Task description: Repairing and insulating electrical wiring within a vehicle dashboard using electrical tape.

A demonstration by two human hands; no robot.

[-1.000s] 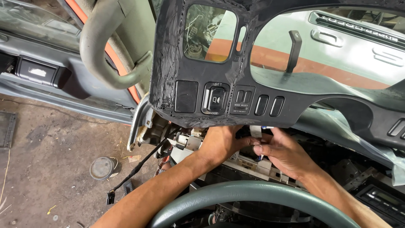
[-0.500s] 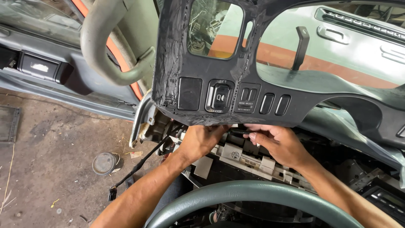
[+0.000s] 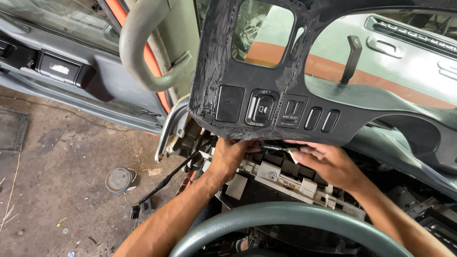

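Note:
A black dashboard trim panel with a row of switches stands tilted up off the dash. My left hand reaches under its lower edge, and the panel hides the curled fingertips. My right hand is just to the right, its fingers pinched on a thin dark connector with a pale tip that points at my left hand. Both hands hover over a pale plastic instrument housing behind the grey-green steering wheel.
An open car door with a grey grab handle lies to the left. On the dirty concrete floor below sit a round metal lid and a black rod. The bare dash frame fills the right.
Both hands have risen closer to the panel's lower edge. My left fingers have slipped behind it, and my right hand has come nearer to my left.

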